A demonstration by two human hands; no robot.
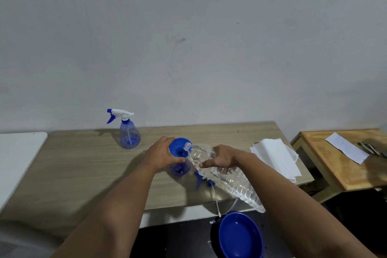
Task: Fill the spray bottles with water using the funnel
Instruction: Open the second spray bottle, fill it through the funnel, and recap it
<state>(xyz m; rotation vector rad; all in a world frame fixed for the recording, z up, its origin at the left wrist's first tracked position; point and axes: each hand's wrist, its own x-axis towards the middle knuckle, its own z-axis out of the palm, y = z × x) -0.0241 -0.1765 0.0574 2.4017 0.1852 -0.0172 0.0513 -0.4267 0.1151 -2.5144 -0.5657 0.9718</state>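
Both hands are busy: left hand (162, 153) grips the funnel (179, 147), right hand (219, 158) grasps the tilted water bottle (228, 176); overtilting could flood the funnel onto the desk (83, 163)

Two bare forearms seen from above, left hand (162, 154), right hand (219, 158), uncovered to the frame's lower edge, short nails

Wooden table (83, 163) — spray bottles (129, 134), loose trigger head (202, 179), white paper stack (276, 158) on top.
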